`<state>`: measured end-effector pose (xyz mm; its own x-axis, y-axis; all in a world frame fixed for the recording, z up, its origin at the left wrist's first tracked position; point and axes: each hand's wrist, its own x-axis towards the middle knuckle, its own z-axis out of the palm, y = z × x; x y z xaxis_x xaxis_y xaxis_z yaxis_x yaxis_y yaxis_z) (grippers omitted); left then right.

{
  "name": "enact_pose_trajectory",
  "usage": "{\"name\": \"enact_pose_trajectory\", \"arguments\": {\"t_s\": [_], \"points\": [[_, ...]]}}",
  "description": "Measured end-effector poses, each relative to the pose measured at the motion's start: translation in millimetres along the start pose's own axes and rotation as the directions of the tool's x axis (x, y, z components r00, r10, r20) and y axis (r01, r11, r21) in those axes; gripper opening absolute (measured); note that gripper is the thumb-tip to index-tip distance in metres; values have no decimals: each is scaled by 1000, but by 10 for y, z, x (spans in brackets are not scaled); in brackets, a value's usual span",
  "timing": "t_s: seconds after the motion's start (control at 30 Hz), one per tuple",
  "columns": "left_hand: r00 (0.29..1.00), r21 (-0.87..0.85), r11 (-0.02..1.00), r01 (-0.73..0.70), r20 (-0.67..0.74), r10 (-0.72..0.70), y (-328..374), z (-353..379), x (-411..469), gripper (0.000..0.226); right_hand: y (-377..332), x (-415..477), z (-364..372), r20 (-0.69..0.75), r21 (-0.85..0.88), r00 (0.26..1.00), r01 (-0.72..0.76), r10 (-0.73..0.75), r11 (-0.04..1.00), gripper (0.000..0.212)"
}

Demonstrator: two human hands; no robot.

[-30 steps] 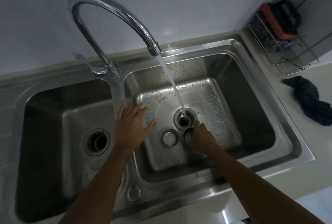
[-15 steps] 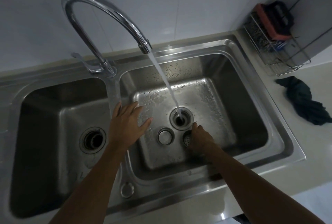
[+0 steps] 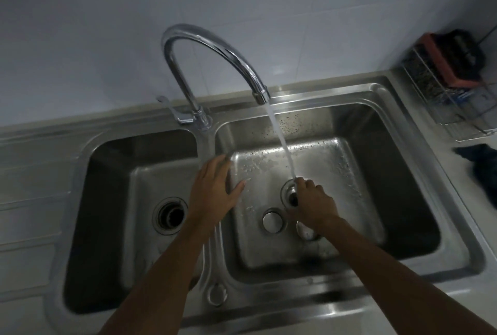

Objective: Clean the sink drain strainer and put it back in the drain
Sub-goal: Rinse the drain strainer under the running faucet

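The round perforated strainer point(image 3: 305, 232) lies on the floor of the right basin point(image 3: 336, 162), half hidden under my right wrist. A round metal stopper point(image 3: 272, 220) sits just left of it. My right hand point(image 3: 313, 204) is over the open drain point(image 3: 289, 192), knuckles up and fingers curled down at the rim. The tap's water stream point(image 3: 282, 143) lands on its fingertips. I cannot see whether those fingers hold anything. My left hand point(image 3: 212, 189) rests flat with spread fingers on the divider between the two basins, holding nothing.
The curved tap point(image 3: 204, 47) is running, its lever point(image 3: 172, 109) at the back left. The left basin point(image 3: 113, 200) has its own drain point(image 3: 170, 215). A wire rack point(image 3: 451, 98) with a sponge and a dark cloth point(image 3: 481, 165) sit on the counter at right.
My right hand has left the strainer and moved up to the drain, under the water. The strainer stays on the basin floor. My left hand has not moved; the camera has tilted up.
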<state>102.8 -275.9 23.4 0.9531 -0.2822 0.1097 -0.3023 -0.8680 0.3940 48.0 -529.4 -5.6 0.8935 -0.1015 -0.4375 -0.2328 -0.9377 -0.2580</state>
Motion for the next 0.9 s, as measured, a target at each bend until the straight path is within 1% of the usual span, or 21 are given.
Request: {"name": "enact_pose_trajectory", "arguments": {"t_s": [0.1, 0.17, 0.2, 0.23, 0.27, 0.3, 0.33, 0.37, 0.43, 0.53, 0.57, 0.6, 0.7, 0.73, 0.8, 0.9], "points": [[988, 51, 992, 117, -111, -110, -253, -198, 199, 61, -167, 88, -168, -42, -9, 998, 49, -50, 999, 81], [947, 52, 959, 280, -180, -266, -416, -359, 425, 69, -223, 105, -227, -54, -1, 997, 57, -57, 998, 79], [910, 15, 927, 375, -199, -365, -499, -427, 575, 74, -227, 98, -243, -58, 12, 997, 56, -55, 998, 74], [864, -60, 885, 462, -195, -464, -566, -496, 739, 77, -219, 88, -248, -61, 23, 997, 54, -52, 998, 67], [814, -172, 829, 532, -166, -557, -624, -564, 917, 77, -197, 72, -249, -64, 28, 997, 49, -47, 998, 61], [768, -307, 757, 577, -113, -630, -664, -625, 1094, 75, -171, 51, -250, -66, 27, 997, 43, -41, 999, 55], [736, -427, 681, 595, -50, -675, -678, -682, 1253, 70, -139, 28, -251, -67, 19, 997, 37, -36, 999, 52], [725, -525, 620, 583, -8, -689, -671, -720, 1384, 61, -99, 9, -249, -65, 6, 997, 30, -30, 1000, 50], [723, -653, 538, 533, 22, -690, -642, -732, 1554, 38, -15, -21, -240, -63, -16, 998, 13, -14, 1000, 50], [684, -773, 415, 481, 35, -728, -604, -691, 1627, 26, 78, -47, -214, -62, -16, 998, -12, 11, 1000, 54], [676, -783, 409, 468, 20, -736, -604, -683, 1618, 26, 95, -54, -196, -61, -11, 998, -13, 12, 1000, 56], [675, -771, 431, 469, -2, -738, -609, -682, 1606, 28, 106, -61, -176, -62, -6, 998, -12, 12, 1000, 57], [680, -711, 518, 476, -75, -729, -614, -721, 1567, 45, 114, -82, -120, -53, 7, 998, -15, 16, 1000, 59], [689, -721, 528, 449, -97, -718, -597, -742, 1549, 44, 110, -92, -104, -48, 11, 999, -18, 19, 1000, 59], [703, -752, 530, 391, -128, -700, -555, -770, 1501, 35, 95, -118, -85, -48, 29, 999, -24, 25, 999, 58], [704, -764, 545, 345, -173, -689, -465, -773, 1394, 29, 65, -177, -86, -55, 56, 998, -25, 28, 998, 54]]}}
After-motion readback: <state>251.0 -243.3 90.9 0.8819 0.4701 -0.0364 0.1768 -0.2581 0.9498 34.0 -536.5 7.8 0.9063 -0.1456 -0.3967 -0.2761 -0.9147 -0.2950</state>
